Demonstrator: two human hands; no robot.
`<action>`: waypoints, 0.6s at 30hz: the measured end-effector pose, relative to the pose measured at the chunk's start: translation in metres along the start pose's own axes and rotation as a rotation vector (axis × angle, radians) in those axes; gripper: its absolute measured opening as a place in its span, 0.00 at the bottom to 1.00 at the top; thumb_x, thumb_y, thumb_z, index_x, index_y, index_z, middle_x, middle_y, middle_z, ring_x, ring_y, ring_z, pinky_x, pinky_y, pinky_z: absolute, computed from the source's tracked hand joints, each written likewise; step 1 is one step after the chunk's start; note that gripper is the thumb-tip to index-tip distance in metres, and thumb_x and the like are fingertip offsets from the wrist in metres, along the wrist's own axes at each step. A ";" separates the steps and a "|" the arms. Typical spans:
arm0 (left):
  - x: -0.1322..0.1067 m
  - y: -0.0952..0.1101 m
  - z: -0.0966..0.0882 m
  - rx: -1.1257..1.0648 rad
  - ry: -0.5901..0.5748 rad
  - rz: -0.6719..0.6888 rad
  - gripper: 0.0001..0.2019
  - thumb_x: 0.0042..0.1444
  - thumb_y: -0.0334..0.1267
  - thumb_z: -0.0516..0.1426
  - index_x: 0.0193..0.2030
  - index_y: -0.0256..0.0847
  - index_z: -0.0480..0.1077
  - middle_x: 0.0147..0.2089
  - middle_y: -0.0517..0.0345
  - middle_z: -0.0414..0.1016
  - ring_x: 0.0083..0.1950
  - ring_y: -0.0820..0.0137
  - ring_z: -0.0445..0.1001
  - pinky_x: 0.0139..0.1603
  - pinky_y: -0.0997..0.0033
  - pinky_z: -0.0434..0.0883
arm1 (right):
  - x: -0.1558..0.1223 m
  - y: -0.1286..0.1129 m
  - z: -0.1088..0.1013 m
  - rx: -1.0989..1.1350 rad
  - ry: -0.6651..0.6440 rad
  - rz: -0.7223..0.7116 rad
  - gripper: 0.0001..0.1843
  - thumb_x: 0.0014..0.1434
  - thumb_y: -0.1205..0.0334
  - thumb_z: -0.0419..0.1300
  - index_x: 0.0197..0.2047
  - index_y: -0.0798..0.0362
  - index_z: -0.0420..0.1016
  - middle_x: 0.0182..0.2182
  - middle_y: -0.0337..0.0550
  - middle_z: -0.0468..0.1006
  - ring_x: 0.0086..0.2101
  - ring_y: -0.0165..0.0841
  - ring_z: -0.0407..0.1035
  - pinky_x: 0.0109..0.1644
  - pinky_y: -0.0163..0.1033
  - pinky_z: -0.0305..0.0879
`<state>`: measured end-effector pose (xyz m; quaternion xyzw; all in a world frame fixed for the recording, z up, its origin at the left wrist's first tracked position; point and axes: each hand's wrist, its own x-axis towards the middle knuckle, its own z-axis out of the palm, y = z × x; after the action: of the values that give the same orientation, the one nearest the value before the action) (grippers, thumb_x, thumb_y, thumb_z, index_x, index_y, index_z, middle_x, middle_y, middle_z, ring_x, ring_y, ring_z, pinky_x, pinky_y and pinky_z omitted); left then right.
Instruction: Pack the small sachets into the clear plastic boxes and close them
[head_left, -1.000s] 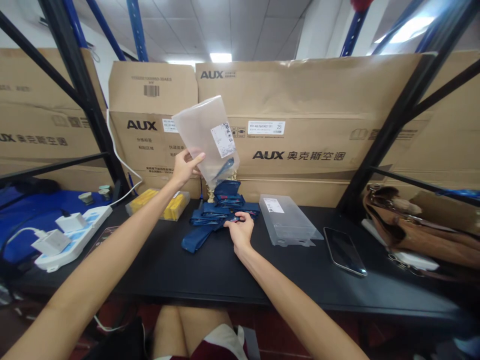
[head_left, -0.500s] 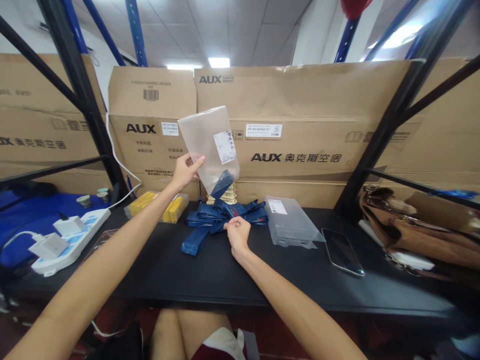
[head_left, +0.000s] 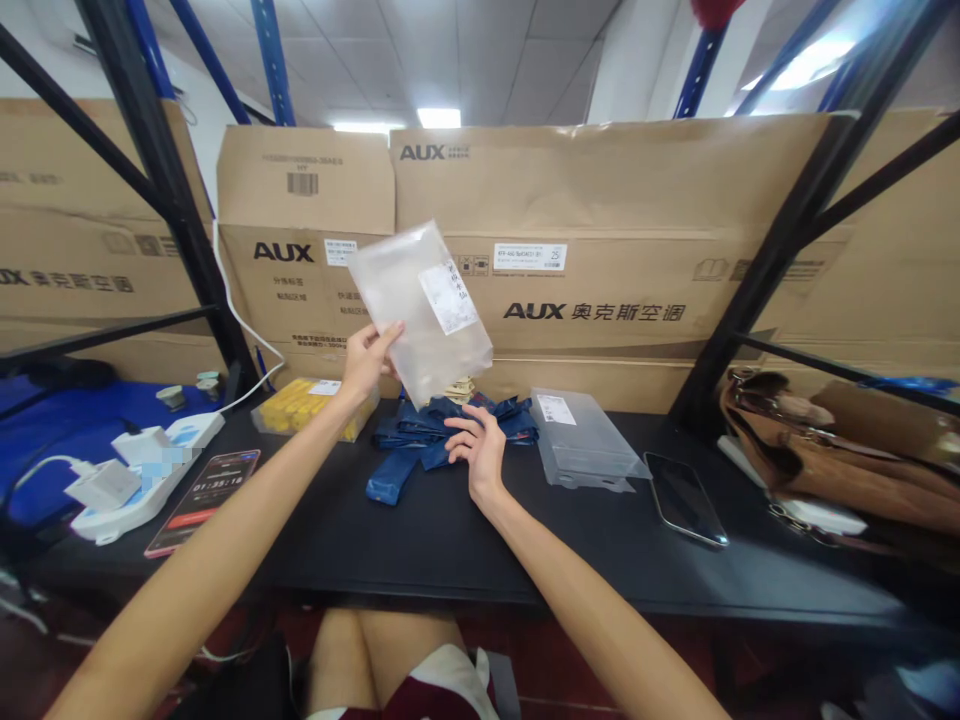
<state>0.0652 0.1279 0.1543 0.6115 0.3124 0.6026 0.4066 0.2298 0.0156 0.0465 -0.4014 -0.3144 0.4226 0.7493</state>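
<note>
My left hand (head_left: 365, 362) grips the lower edge of a frosted plastic bag (head_left: 416, 310) with a white paper label (head_left: 448, 297). The bag is tilted, and no blue piece shows inside it. My right hand (head_left: 480, 450) rests with its fingers spread at the front of a heap of dark blue fabric strips (head_left: 450, 425) on the black table (head_left: 420, 545). One strip (head_left: 391, 475) lies apart towards the front. I cannot tell whether those fingertips touch the heap.
A clear plastic box (head_left: 581, 435) lies right of the heap, and a phone (head_left: 684, 498) beyond it. Left are a box of yellow items (head_left: 307, 405), a lit phone (head_left: 202, 502) and a power strip (head_left: 150, 480). A brown handbag (head_left: 817, 450) sits far right.
The bag has tilted and no longer shows a blue piece inside. My right hand has opened its fingers. A lit phone has come into view beside my left arm.
</note>
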 end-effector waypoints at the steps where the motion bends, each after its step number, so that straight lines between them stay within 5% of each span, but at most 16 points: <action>1: -0.010 -0.003 0.000 -0.014 -0.006 -0.042 0.28 0.55 0.63 0.67 0.45 0.39 0.75 0.42 0.47 0.83 0.28 0.68 0.78 0.24 0.69 0.78 | -0.002 -0.004 0.001 0.032 -0.051 0.001 0.34 0.57 0.32 0.60 0.51 0.54 0.75 0.37 0.49 0.86 0.24 0.36 0.76 0.20 0.37 0.68; 5: -0.048 -0.011 -0.007 -0.010 -0.079 -0.123 0.28 0.55 0.65 0.67 0.43 0.40 0.74 0.34 0.53 0.81 0.24 0.69 0.75 0.23 0.68 0.78 | -0.017 -0.020 0.000 0.063 -0.154 -0.082 0.31 0.55 0.37 0.72 0.50 0.53 0.74 0.43 0.51 0.87 0.25 0.33 0.77 0.20 0.33 0.68; 8: -0.068 -0.009 -0.018 0.010 -0.204 -0.150 0.30 0.51 0.64 0.71 0.47 0.39 0.78 0.40 0.47 0.85 0.30 0.65 0.80 0.25 0.67 0.79 | -0.033 -0.030 -0.011 0.020 -0.125 -0.061 0.25 0.51 0.51 0.78 0.45 0.54 0.76 0.37 0.45 0.86 0.19 0.26 0.69 0.17 0.30 0.61; 11: -0.082 -0.004 -0.021 0.007 -0.337 -0.163 0.32 0.48 0.64 0.73 0.47 0.38 0.79 0.41 0.44 0.86 0.39 0.59 0.84 0.28 0.67 0.80 | -0.052 -0.041 -0.027 0.011 -0.108 -0.043 0.20 0.49 0.55 0.78 0.39 0.54 0.77 0.28 0.40 0.82 0.18 0.26 0.67 0.17 0.30 0.61; 15: -0.098 -0.003 -0.011 -0.056 -0.491 -0.195 0.33 0.55 0.68 0.68 0.50 0.38 0.80 0.42 0.43 0.85 0.40 0.57 0.85 0.34 0.64 0.81 | -0.074 -0.057 -0.044 -0.109 -0.065 -0.112 0.24 0.51 0.50 0.79 0.45 0.57 0.83 0.27 0.42 0.82 0.18 0.29 0.69 0.17 0.33 0.66; 18: -0.099 -0.010 -0.011 0.040 -0.586 -0.064 0.32 0.65 0.69 0.57 0.52 0.41 0.81 0.48 0.42 0.86 0.49 0.54 0.85 0.45 0.58 0.82 | -0.078 -0.078 -0.060 -0.121 0.054 -0.161 0.26 0.47 0.51 0.81 0.43 0.58 0.85 0.30 0.46 0.85 0.17 0.28 0.69 0.16 0.34 0.69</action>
<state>0.0474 0.0476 0.0976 0.7571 0.2128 0.3811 0.4860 0.2727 -0.0988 0.0748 -0.4309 -0.3501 0.3304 0.7633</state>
